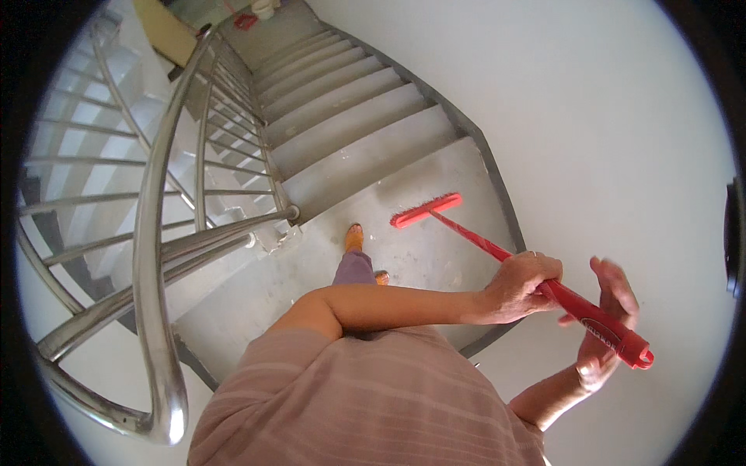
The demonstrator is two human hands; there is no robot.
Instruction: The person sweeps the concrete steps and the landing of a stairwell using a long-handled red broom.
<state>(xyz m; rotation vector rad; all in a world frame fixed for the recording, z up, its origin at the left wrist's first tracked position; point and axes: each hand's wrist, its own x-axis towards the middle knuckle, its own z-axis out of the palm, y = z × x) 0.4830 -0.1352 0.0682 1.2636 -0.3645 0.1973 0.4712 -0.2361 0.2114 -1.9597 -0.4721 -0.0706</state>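
A red push broom [426, 210] with dark red bristles rests on or just above the grey stair landing [408, 250], in front of my feet. Its long red handle slants down to the right across the view. My left hand [520, 288], at the end of the arm crossing my body, is closed around the handle. Beyond it, my right hand [609, 320] is spread behind the thick upper end of the handle, fingers apart; it does not grip it, and whether it touches it I cannot tell. A hanging loop tips the handle, which bears writing.
Grey concrete steps [361, 137] lead away from the landing's edge. A stainless steel railing [154, 192] runs along the left, with more steps beyond it. A white wall [583, 145] with a dark skirting stands right. A whitish bucket [262, 8] and a red object [245, 22] are far off.
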